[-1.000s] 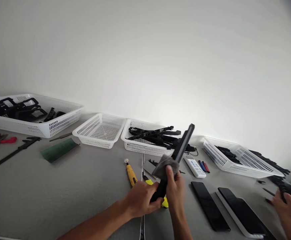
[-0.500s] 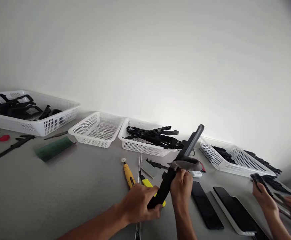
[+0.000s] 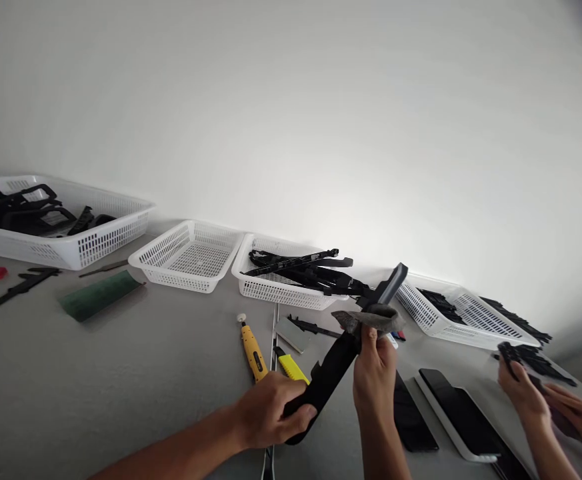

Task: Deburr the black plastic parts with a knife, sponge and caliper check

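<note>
A long black plastic part slants up and away from me over the grey table. My left hand is closed around its near end, thumb on one side and fingers on the other. My right hand pinches a folded grey sheet of what looks like sandpaper, bent across the part toward its far end. The part's tip sticks out beyond the sheet. Just behind my left hand lie a yellow utility knife and a yellow rotary tool.
White baskets line the wall: one with black frames, one bare inside, one with long black strips, another at right. A curled green sheet lies left. Dark flat panels and a co-worker's hands are at right.
The black part has tilted lower, its far tip dropping. My right hand has shifted slightly right with the sandpaper, and my left hand slightly left. The view has shifted a little.
</note>
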`<state>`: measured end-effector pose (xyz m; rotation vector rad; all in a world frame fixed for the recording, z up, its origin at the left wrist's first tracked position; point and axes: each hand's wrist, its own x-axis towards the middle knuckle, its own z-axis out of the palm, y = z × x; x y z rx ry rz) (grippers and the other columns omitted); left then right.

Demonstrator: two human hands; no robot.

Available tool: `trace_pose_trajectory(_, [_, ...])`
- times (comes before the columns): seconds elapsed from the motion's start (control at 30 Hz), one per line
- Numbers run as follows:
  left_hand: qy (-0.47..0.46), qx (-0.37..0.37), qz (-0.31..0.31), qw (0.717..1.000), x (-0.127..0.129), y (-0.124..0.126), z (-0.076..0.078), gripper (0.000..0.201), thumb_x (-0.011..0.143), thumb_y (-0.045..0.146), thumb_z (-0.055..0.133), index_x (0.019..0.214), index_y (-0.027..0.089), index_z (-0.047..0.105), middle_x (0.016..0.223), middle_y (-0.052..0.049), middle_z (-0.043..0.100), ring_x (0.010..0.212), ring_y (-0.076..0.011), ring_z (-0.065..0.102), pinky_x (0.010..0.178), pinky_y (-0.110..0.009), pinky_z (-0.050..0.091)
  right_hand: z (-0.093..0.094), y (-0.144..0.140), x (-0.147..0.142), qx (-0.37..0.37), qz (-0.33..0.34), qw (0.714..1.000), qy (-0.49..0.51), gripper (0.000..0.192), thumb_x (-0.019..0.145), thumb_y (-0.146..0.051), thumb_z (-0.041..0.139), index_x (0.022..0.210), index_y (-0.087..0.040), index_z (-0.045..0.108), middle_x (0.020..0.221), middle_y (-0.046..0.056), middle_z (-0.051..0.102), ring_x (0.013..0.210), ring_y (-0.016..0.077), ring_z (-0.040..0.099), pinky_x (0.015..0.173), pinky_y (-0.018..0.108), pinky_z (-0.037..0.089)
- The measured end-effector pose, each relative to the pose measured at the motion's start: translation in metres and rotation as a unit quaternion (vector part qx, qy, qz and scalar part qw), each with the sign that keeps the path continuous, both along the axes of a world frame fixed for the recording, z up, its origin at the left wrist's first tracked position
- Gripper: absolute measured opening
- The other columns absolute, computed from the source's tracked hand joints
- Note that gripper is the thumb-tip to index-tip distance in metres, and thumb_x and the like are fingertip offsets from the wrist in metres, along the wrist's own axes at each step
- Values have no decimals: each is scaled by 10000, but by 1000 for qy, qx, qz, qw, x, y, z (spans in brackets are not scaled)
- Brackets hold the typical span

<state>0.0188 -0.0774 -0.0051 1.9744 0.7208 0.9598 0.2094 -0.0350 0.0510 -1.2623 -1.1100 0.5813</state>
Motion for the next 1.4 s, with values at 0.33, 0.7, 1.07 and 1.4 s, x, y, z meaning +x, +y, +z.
trace_pose_trajectory(0.33, [-63,6,38,997,-8,3,4,648,974,792,453,1017,193,695,797,-71,684,685,-218,612,675,-325,442,-22,-57,-66,-70,66,994,44,565,907,-704,610,607,-225,592,581,23,580,575,184,533,531,288,451])
trace_pose_trajectory(0.7, [-74,-95,28,992,-4,3,9,503,1051,667,419,842,217,501,671,40,414,598,-140,368,606,-301,311,-24,-24,-61,-74,70,994,-28,651,858,-787,637,581,-221,474,534,-24,431,511,119,372,458,255,294])
trace_pose_trajectory(1.07, [-125,-228,-7,966,0,-1,14,664,1072,671,404,1447,153,581,679,-11,657,612,-205,647,668,-310,518,-21,-20,-25,-2,79,995,-58,620,960,-712,589,1231,-191,789,875,98,770,855,291,719,817,405,597])
trace_pose_trajectory(1.4, [-60,-170,-75,981,-2,-2,-3,640,1060,610,515,1575,231,495,796,-42,754,712,-260,720,756,-352,551,-41,-6,-47,-50,154,987,5,693,1063,-578,463,1706,-369,317,1507,96,634,1182,290,732,954,475,614])
